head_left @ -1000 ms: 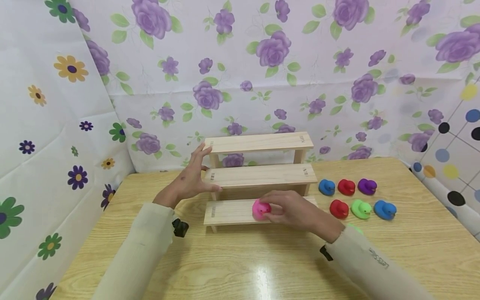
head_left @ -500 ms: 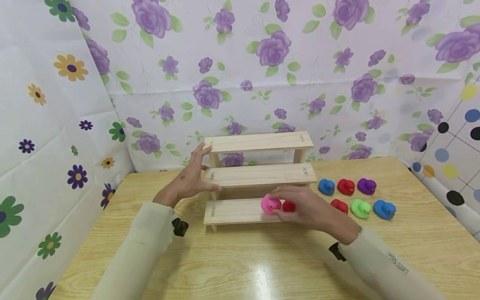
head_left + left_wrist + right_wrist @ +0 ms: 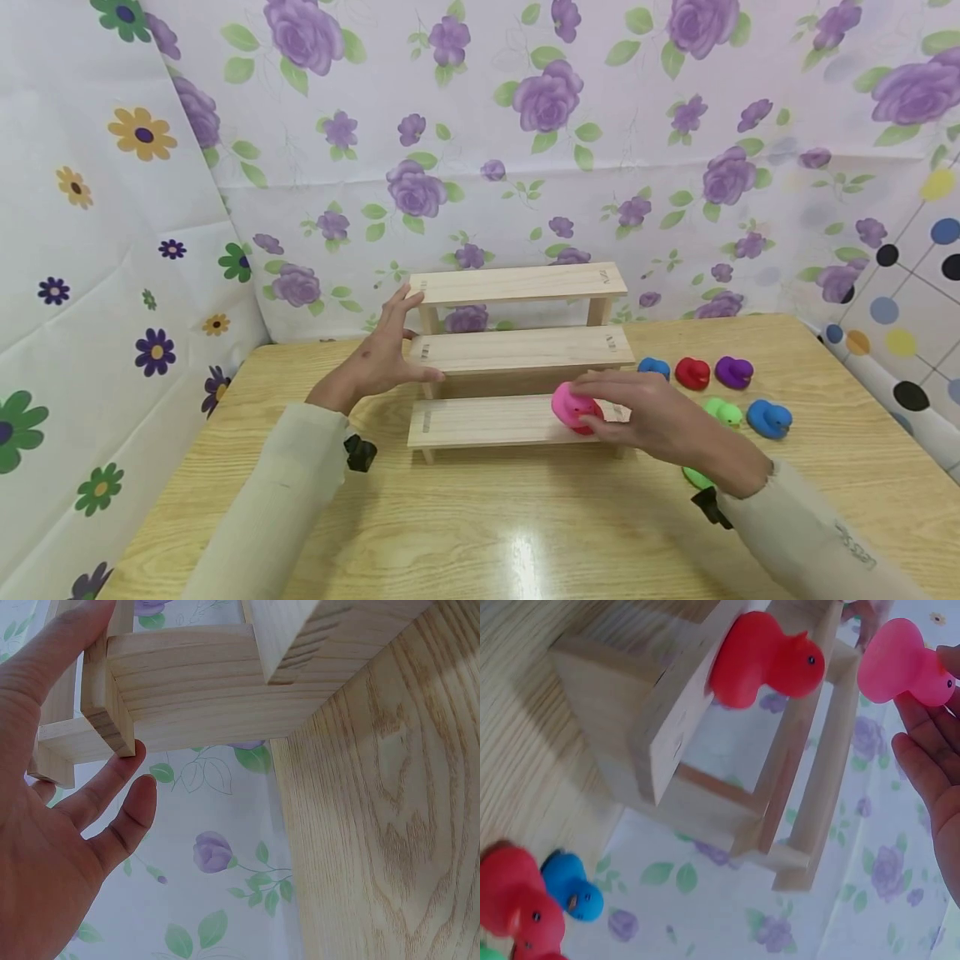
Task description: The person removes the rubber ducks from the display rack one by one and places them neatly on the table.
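Observation:
A pink rubber duck (image 3: 567, 403) is pinched between the thumb and fingers of my right hand (image 3: 660, 417), above the lowest step of a three-step wooden shelf (image 3: 480, 421). Behind it, partly covered, a red rubber duck (image 3: 588, 421) sits on that step. The right wrist view shows the pink duck (image 3: 891, 661) apart from the red duck (image 3: 754, 661). My left hand (image 3: 372, 364) grips the shelf's left end. Its thumb lies on the middle board, with other fingers near the top board. In the left wrist view, a fingertip touches a board's corner.
Right of the shelf, several rubber ducks stand on the wooden table (image 3: 480, 525): red (image 3: 692, 374), purple (image 3: 734, 372), blue (image 3: 769, 418) and green ones (image 3: 723, 412), some partly covered by my right arm. Floral cloth (image 3: 495, 125) hangs behind.
My right hand has moved right along the lowest step with the pink duck, so the red duck behind has come into view. The left hand stays in place.

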### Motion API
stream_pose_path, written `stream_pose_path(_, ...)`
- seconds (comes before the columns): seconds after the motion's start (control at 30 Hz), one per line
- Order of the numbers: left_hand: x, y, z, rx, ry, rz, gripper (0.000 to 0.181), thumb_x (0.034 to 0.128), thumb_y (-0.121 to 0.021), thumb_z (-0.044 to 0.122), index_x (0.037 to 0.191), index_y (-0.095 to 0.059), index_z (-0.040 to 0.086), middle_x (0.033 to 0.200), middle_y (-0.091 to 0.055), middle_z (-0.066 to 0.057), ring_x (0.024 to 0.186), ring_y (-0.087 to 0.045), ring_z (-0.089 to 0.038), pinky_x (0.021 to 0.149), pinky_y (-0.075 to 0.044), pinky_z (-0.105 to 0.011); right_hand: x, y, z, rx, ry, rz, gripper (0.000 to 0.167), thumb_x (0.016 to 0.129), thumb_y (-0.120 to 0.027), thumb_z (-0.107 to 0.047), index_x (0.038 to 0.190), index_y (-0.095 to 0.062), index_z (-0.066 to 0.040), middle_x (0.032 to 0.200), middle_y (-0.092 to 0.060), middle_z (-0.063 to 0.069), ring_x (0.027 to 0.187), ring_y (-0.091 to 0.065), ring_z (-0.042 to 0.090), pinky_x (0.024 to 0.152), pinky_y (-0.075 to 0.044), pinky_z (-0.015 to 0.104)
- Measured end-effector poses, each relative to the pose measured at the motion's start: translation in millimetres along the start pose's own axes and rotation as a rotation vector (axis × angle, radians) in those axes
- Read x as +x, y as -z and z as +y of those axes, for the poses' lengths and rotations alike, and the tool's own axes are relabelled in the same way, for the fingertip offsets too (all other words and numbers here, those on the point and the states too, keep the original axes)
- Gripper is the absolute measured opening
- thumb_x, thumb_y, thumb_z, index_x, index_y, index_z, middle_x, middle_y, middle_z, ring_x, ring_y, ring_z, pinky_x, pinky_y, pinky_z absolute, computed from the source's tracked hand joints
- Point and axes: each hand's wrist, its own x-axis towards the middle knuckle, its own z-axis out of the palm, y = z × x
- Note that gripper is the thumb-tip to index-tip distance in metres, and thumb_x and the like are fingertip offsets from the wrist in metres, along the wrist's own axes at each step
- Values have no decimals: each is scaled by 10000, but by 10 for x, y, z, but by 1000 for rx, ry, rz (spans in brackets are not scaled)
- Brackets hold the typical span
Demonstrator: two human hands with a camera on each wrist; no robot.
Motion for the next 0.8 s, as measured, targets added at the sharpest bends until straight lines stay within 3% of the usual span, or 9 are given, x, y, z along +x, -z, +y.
stream_pose_path(0.07,3,-1,-1,5,-2,1,1185,771,-891,251,1611,-57,201,1649,178,-5,1288,-475,-361,911,-514,-509,-48,35,16,-29,-1,1,449,719,-871,3,1144,-734,-40,1127,-724,86,1009,-705,264,787,-570,260)
stream_pose_path(0.17,5,-2,-3,9,-4,1,1188,768,-893,253,1611,-58,197,1650,177,-9,1283,-480,-359,914,-513,-510,-118,81,45,-54,6,14,325,882,-793,-216,1154,-731,-49,1130,-724,85,1016,-703,272,805,-557,233)
stream_pose_path(0.3,2,-2,-5,13,-4,1,1188,769,-893,256,1611,-57,198,1649,177,-16,1277,-485,-356,905,-517,-504,-202,145,76,-63,-6,21,517,1004,-480,-470,1168,-721,-43,1121,-726,87,973,-711,262,763,-527,138)
stream_pose_path(0.4,-3,-4,-8,9,0,2,1187,770,-892,252,1611,-56,202,1648,180,-5,1278,-482,-356,902,-519,-501,-277,199,94,-82,-36,16,555,999,-452,-487,1175,-719,-34,1127,-724,110,956,-710,282,669,-494,83)
stream_pose_path(0.53,-1,-5,-2,7,-1,1,1186,772,-891,250,1611,-54,205,1647,185,4,1277,-481,-357,901,-519,-499,-401,281,118,-97,-93,7,325,916,-752,-218,1180,-718,-31,1130,-722,135,777,-673,150,523,-397,62)
stream_pose_path(0.63,-1,-4,-2,10,-3,2,1187,772,-891,252,1611,-53,203,1648,183,-8,1277,-481,-359,900,-519,-500,-493,329,144,-72,-136,16,501,711,-842,80,1181,-715,-36,1113,-726,140,622,-500,-5,469,-335,74)
stream_pose_path(0.8,2,-6,-5,0,-4,0,1191,768,-893,249,1610,-52,201,1647,183,-6,1283,-475,-364,900,-519,-502,-661,399,183,-46,-171,41,574,635,-854,125,1163,-717,-55,1060,-738,120,531,-236,-118,437,-290,94)
